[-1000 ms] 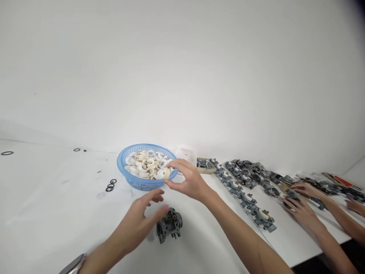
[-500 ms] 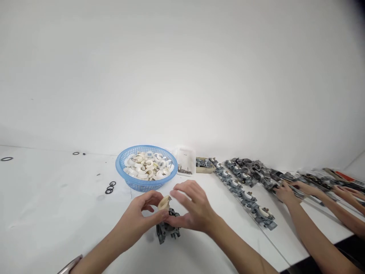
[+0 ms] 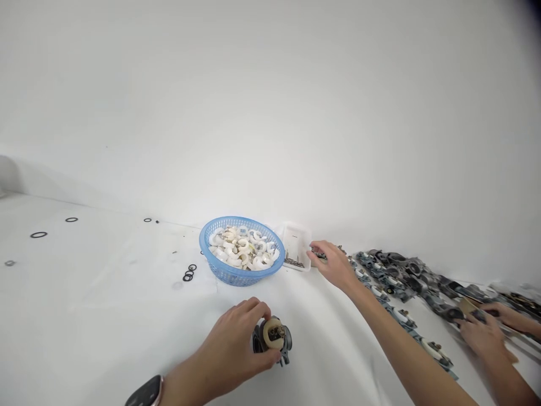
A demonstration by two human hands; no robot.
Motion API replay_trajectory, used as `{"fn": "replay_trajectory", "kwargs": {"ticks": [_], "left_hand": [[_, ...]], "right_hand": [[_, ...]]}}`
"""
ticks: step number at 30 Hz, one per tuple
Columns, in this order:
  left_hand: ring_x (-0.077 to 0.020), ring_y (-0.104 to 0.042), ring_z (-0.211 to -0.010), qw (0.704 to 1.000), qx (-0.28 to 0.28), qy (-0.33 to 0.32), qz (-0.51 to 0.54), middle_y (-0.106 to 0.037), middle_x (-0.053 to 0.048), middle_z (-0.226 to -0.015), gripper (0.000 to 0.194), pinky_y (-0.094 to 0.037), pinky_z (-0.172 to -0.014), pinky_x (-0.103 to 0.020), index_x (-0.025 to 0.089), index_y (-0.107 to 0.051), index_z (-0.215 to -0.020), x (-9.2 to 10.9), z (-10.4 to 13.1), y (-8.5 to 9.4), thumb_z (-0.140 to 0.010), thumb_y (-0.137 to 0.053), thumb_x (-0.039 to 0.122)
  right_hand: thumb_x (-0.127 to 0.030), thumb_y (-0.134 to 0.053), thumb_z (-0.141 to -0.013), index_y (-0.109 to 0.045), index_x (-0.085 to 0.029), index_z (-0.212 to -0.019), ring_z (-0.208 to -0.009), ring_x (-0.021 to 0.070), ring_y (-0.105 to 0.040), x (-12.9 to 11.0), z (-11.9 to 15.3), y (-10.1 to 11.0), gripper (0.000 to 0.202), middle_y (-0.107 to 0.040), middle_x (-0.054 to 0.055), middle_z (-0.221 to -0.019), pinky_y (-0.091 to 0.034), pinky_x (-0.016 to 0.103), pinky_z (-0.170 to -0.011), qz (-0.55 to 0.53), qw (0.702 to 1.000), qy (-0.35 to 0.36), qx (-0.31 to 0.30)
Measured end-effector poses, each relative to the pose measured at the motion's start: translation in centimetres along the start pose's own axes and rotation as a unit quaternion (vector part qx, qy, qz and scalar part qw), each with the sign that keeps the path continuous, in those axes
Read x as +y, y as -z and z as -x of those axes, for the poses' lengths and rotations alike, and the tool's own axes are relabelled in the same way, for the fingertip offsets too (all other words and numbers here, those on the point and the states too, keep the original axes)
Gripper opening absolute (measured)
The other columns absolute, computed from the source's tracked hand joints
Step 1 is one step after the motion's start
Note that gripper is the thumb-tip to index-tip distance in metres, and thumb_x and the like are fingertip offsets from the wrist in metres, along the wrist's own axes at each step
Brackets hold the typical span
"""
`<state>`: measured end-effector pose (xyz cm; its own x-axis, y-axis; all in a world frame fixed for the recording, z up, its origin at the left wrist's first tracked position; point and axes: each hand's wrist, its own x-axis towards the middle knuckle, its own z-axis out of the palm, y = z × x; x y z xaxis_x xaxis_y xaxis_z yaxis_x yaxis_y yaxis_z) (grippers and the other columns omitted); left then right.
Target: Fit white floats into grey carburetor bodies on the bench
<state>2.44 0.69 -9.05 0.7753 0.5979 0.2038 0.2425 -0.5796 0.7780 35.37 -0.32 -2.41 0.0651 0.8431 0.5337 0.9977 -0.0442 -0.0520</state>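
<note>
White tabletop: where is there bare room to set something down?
Bare patches: between the clustered black rings and the watch, and between the metal body and the right forearm. Crowded: the right side, with metal parts and another person's hands.

In front of me a plain whitish wall fills more than half my view, paling toward its middle. It meets my white tabletop along a faint slanting line at left, near a soft grey shadow. The light reaching me is diffuse; the top right corner darkens.
</note>
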Motion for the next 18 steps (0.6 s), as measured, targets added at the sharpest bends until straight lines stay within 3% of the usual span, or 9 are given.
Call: {"fn": "replay_trajectory", "kwargs": {"ticks": [4,7,11,18], "left_hand": [[-0.0234,-0.058,-0.093,1.000,0.010,0.019,0.005,-0.062,-0.001,-0.103,0.027,-0.041,-0.081,-0.032,0.024,-0.055,-0.096,-0.1,-0.2,-0.4,-0.078,-0.071,0.037],[-0.0243,-0.058,-0.095,0.999,0.002,0.035,0.011,-0.062,-0.001,-0.103,0.030,-0.041,-0.080,-0.032,0.024,-0.054,-0.095,-0.1,-0.4,-0.5,-0.076,-0.074,0.036],[-0.0252,-0.057,-0.096,0.999,-0.010,0.049,0.003,-0.062,-0.001,-0.104,0.032,-0.041,-0.082,-0.034,0.024,-0.054,-0.096,0.0,-0.6,-0.6,-0.074,-0.075,0.035],[-0.0254,-0.058,-0.095,0.998,-0.024,0.059,-0.015,-0.061,-0.002,-0.103,0.027,-0.041,-0.080,-0.034,0.023,-0.053,-0.094,0.4,-0.7,-0.4,-0.078,-0.070,0.037]], "right_hand": [[-0.031,-0.059,-0.094,-0.070,-0.022,-0.097,-0.099,0.0231,-0.067,1.2,-1.8,-2.7,0.014,-0.073,0.006,-0.101,-0.049,0.032,-0.083,0.039,0.989,-0.009,-0.144],[-0.030,-0.062,-0.097,-0.070,-0.019,-0.103,-0.101,0.0212,-0.066,1.9,-3.2,-4.7,0.015,-0.071,0.007,-0.109,-0.052,0.035,-0.088,0.063,0.973,-0.023,-0.222],[-0.037,-0.062,-0.099,-0.065,-0.017,-0.119,-0.104,0.0215,-0.066,2.5,-4.9,-6.8,0.028,-0.066,0.008,-0.121,-0.056,0.044,-0.091,0.089,0.954,-0.045,-0.284],[-0.036,-0.063,-0.099,-0.063,-0.018,-0.125,-0.106,0.0226,-0.066,2.7,-6.3,-9.1,0.031,-0.065,0.009,-0.126,-0.057,0.044,-0.091,0.094,0.932,-0.038,-0.347]]}}
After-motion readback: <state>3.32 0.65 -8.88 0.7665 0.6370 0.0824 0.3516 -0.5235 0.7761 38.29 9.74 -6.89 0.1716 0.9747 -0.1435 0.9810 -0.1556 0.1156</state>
